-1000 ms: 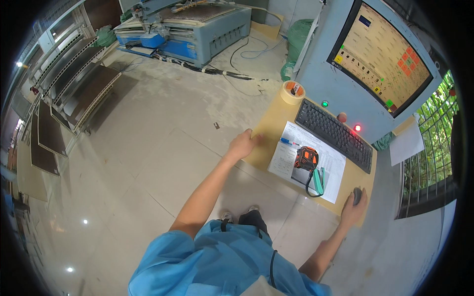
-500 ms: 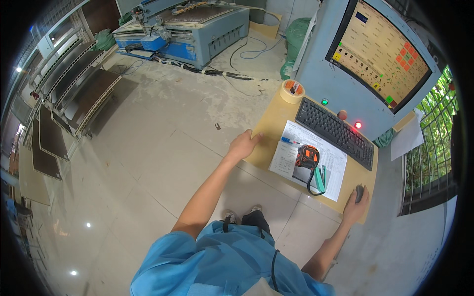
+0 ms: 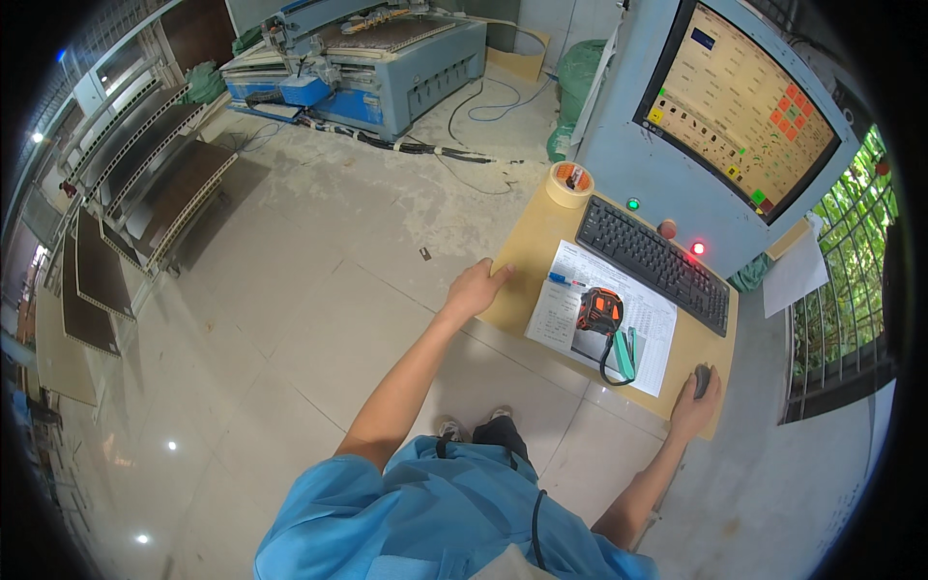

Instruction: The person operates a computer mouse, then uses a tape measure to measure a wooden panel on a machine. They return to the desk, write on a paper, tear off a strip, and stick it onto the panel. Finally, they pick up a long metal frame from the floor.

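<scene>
A person in a blue shirt [image 3: 435,517] stands at a tan board [image 3: 524,259] right of centre in the frame, both arms reaching up from the lower edge; the left hand [image 3: 474,290], near the centre, is partly closed at the board's left edge, thumb on top, though how firmly it grips cannot be told; the right hand [image 3: 692,414], at lower right, curves loosely over a dark mouse [image 3: 702,382] on the board's right-hand end; between the hands lie printed papers [image 3: 657,333], with an orange-and-black tape measure [image 3: 600,309], a green tool [image 3: 623,356] and a blue pen [image 3: 560,278] on them; a black keyboard [image 3: 652,264] and a tape roll [image 3: 569,185] sit along the far side, below a lit screen [image 3: 739,111] at upper right.
</scene>
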